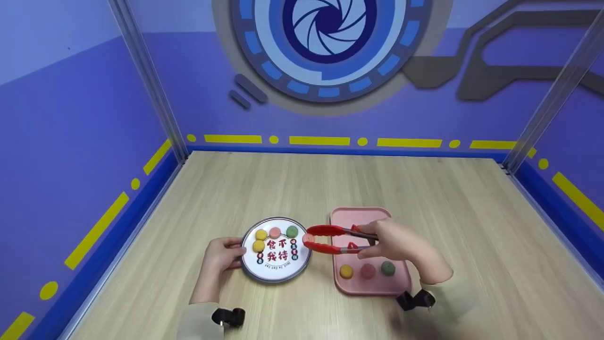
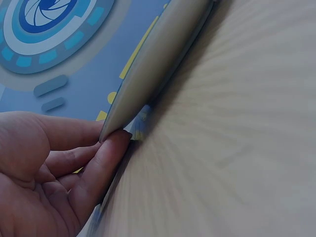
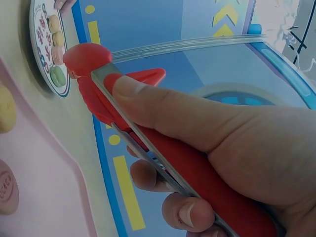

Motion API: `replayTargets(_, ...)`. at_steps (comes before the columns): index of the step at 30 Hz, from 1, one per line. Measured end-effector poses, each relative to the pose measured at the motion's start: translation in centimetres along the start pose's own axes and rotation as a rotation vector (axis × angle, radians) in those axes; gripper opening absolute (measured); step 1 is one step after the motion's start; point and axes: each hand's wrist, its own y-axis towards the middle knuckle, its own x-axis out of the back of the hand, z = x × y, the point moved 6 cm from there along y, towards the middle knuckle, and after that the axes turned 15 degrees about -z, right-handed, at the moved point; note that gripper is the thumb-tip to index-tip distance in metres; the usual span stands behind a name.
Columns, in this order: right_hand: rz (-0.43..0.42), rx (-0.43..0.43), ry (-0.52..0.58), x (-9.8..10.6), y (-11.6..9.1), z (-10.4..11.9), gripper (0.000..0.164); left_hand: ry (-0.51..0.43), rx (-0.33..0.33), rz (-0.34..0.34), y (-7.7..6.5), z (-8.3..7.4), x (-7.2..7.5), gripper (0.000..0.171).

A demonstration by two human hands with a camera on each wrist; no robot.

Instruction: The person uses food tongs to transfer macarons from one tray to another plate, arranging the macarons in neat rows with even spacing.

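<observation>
My left hand [image 1: 222, 255] pinches the left rim of a round white plate [image 1: 276, 271] with red lettering; the left wrist view shows the plate's underside [image 2: 158, 54] between thumb and fingers. On the plate lie two yellow macarons [image 1: 258, 246], a pink macaron [image 1: 274, 232] and a green macaron [image 1: 292, 231]. My right hand [image 1: 394, 240] grips red-tipped tongs [image 1: 325, 230]. Between the tong tips, over the plate's right edge, is another pink macaron [image 1: 308, 238]; the tips mostly hide it in the right wrist view.
Right of the plate, a pink rectangular tray [image 1: 373, 286] lies under the right hand and tongs. Along its near side are a yellow macaron [image 1: 346, 271], a pink macaron [image 1: 367, 270] and a green macaron [image 1: 388, 268]. Blue-purple panels [image 1: 188, 94] wall the wooden table [image 1: 264, 184] at back and sides.
</observation>
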Motion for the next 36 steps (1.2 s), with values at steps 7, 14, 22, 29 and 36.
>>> replayTargets(7, -0.004, -0.034, -0.020, -0.4, 0.6, 0.6, 0.037, 0.021, 0.019, -0.010, 0.2, 0.1, -0.1, 0.037)
replayTargets(14, -0.028, -0.041, -0.041, -1.3, 1.2, 1.5, 0.035, 0.023, 0.018, -0.010, 0.2, 0.2, -0.1, 0.037)
replayTargets(22, -0.032, -0.008, -0.077, -2.5, 2.1, 2.4, 0.035, 0.015, 0.003, 0.001, 0.2, 0.0, -0.1, 0.037)
replayTargets(29, -0.013, 0.022, -0.105, -3.8, 3.0, 3.1, 0.031, 0.003, 0.016, 0.006, 0.2, 0.2, -0.2, 0.038)
replayTargets(36, 0.005, -0.014, -0.089, -4.8, 3.8, 3.4, 0.038, 0.007, 0.016, 0.004, 0.3, 0.2, -0.2, 0.038)
